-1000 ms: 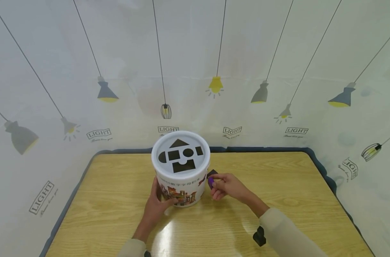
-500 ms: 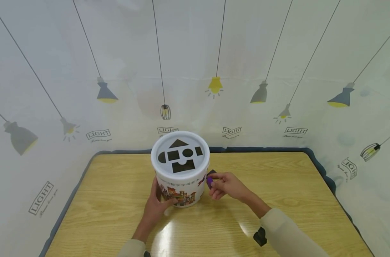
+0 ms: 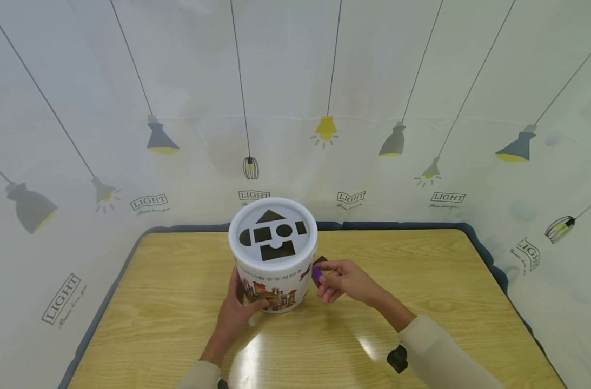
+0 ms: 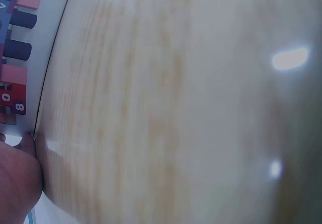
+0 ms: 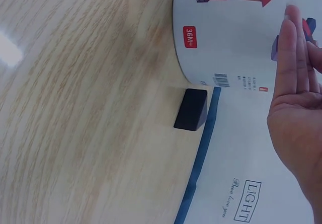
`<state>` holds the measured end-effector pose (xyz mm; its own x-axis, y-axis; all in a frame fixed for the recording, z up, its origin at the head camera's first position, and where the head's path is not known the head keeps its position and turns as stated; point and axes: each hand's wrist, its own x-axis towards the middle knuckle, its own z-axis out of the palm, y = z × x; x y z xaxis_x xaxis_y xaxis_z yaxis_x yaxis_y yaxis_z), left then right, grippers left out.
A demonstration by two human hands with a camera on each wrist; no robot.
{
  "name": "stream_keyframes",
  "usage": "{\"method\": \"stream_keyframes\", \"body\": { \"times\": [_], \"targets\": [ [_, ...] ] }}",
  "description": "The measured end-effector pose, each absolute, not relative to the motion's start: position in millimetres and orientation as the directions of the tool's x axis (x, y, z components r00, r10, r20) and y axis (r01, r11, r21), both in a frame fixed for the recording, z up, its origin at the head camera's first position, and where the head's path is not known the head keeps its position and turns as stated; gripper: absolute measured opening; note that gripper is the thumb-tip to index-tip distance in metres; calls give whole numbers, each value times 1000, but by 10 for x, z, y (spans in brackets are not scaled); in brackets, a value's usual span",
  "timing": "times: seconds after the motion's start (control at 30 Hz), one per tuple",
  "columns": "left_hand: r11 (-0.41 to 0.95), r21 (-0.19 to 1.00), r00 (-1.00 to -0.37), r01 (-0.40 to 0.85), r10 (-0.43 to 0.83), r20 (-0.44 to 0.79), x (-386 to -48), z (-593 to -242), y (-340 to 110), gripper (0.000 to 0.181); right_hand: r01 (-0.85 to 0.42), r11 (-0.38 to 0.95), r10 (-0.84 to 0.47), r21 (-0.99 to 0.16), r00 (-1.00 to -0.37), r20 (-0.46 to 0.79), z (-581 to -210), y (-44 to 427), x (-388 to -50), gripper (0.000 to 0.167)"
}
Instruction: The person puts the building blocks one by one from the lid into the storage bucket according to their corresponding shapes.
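Observation:
A white round bucket (image 3: 276, 275) with printed block pictures stands upright on the table. Its white lid (image 3: 300, 259) has several shaped holes, among them a triangle, a square and a circle. My left hand (image 3: 236, 312) holds the bucket low on its left side, thumb across the front; its other fingers are mostly hidden. Close to the bucket's right side, my right hand (image 3: 344, 282) pinches a small purple block (image 3: 317, 276), its shape partly covered by the fingers. Behind that hand a dark triangular block (image 5: 191, 109) lies on the table near the bucket's base, in the right wrist view.
The wooden table (image 3: 422, 281) ends at a dark blue edge strip (image 3: 392, 226) along the back. A pale wall covering (image 3: 285, 97) with printed lamps rises behind it and along both sides. Dark wrist cameras (image 3: 397, 359) sit at the cuffs.
The purple block between my right fingers has turned a little and shows more of its face. The bucket and my left hand stay in place.

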<state>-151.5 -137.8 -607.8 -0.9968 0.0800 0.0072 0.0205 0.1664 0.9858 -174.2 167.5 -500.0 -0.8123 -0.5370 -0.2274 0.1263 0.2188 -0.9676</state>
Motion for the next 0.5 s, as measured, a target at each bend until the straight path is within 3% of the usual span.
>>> {"method": "stream_keyframes", "body": {
  "times": [0.5],
  "targets": [
    [150, 988, -997, 38, 79, 27, -1530, -6134, -1386, 113, 79, 194, -581, -978, -794, -179, -4808, 1663, -1685, 48]
  ]
}}
